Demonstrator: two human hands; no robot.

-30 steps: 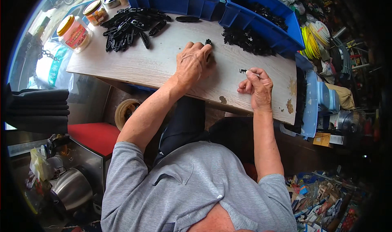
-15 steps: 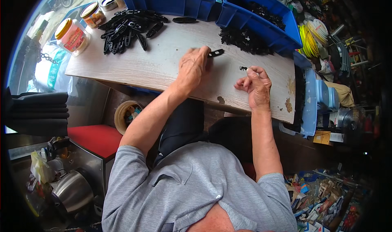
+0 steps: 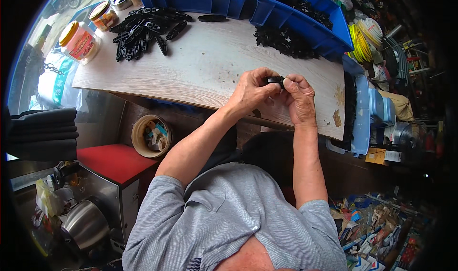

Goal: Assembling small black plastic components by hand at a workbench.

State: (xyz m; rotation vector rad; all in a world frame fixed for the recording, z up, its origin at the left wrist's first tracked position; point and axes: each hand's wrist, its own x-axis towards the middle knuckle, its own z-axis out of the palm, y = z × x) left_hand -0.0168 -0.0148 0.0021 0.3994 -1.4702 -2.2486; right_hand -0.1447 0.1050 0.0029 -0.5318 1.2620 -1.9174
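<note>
Above the table's near right part, my left hand (image 3: 250, 90) is closed on an elongated black plastic piece (image 3: 275, 80), pinched between thumb and fingers. Against its right end, my right hand (image 3: 301, 99) pinches a small black toothed piece, now mostly hidden by the fingertips. The two hands meet; whether the pieces are joined I cannot tell. At the back left lies a pile of similar elongated black pieces (image 3: 138, 35), with a single one (image 3: 212, 18) apart from it. A heap of small black pieces (image 3: 285, 43) lies behind my right hand.
Blue bins (image 3: 191, 3) line the table's (image 3: 167, 73) back edge; the right one (image 3: 305, 25) holds small black parts. Jars (image 3: 80, 44) stand at the far left. Below the near edge are a waste bucket (image 3: 151, 136) and a red-topped cabinet (image 3: 114, 163).
My left hand has moved right and nearer with the elongated black piece, bringing it against the small piece in my right hand. The right hand has stayed nearly in place.
</note>
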